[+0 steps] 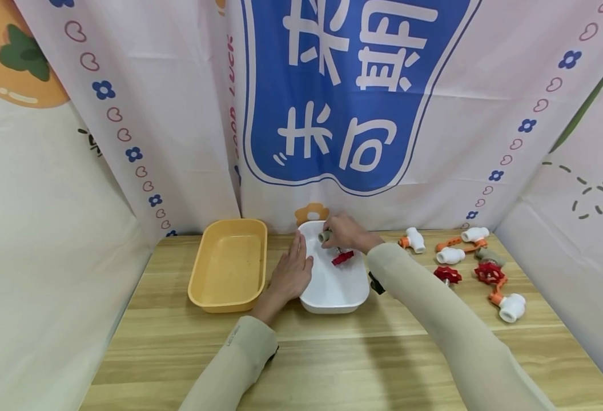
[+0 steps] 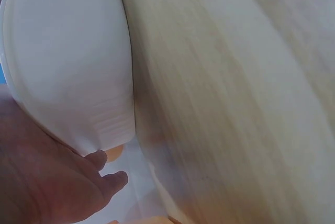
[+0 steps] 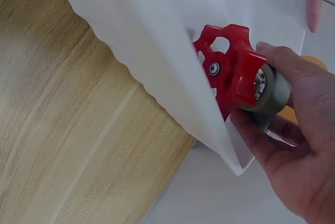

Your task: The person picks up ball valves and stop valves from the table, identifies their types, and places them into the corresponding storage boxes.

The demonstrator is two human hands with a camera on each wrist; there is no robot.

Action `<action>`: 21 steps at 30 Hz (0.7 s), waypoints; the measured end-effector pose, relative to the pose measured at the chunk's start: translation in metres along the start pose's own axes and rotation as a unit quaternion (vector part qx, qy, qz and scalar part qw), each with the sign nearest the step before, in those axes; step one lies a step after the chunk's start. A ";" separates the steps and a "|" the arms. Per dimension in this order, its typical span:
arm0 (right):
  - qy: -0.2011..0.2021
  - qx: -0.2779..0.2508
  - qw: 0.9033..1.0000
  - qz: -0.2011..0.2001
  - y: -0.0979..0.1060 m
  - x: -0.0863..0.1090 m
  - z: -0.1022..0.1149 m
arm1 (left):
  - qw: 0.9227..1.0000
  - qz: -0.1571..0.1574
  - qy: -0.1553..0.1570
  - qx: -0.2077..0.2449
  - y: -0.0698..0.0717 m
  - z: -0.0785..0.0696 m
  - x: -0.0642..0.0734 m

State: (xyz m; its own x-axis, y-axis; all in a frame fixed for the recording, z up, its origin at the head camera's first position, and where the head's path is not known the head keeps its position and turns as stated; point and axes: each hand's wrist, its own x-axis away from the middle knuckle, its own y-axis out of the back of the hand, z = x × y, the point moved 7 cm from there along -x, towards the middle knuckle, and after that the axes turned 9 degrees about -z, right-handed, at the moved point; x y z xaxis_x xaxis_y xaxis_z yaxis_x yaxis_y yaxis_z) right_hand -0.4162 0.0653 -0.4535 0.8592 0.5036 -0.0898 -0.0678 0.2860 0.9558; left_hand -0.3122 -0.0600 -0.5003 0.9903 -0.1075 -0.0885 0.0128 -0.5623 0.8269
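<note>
My right hand (image 1: 350,233) grips a grey stop valve (image 3: 272,94) by its body, inside the far part of the white tray (image 1: 327,294). The valve's red handwheel (image 3: 230,69) points down and towards the tray's near side. In the right wrist view, thumb and fingers lie on either side of the grey body. My left hand (image 1: 292,274) rests along the tray's left rim with its fingers mostly straight. From the left wrist view, that hand (image 2: 47,177) touches the outer wall of the white tray (image 2: 73,67).
A yellow tray (image 1: 195,285) stands left of the white one. At the right lie white ball valves with orange handles (image 1: 512,308), (image 1: 414,240) and grey valves with red handwheels (image 1: 489,273), (image 1: 447,275). A printed curtain (image 1: 188,142) hangs behind the wooden table (image 1: 312,371).
</note>
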 end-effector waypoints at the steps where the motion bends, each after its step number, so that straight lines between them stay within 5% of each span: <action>1: -0.002 0.003 1.000 0.000 0.000 0.000 0.001 | 1.000 0.001 0.000 -0.001 0.000 0.000 0.000; 11: -0.029 0.029 0.999 0.019 -0.001 0.004 0.002 | 1.000 0.000 -0.001 0.001 -0.001 0.000 0.000; 21: 0.002 0.048 0.998 0.031 0.021 0.011 0.012 | 1.000 -0.002 0.002 0.001 -0.002 0.000 -0.001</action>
State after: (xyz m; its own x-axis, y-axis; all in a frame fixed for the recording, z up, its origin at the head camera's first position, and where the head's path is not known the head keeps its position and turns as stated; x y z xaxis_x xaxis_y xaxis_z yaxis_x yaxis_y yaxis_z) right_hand -0.4024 0.0672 -0.4316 0.8529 0.5212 -0.0311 -0.0710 0.1749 0.9820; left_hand -0.3134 -0.0588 -0.5024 0.9906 -0.1022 -0.0907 0.0174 -0.5641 0.8255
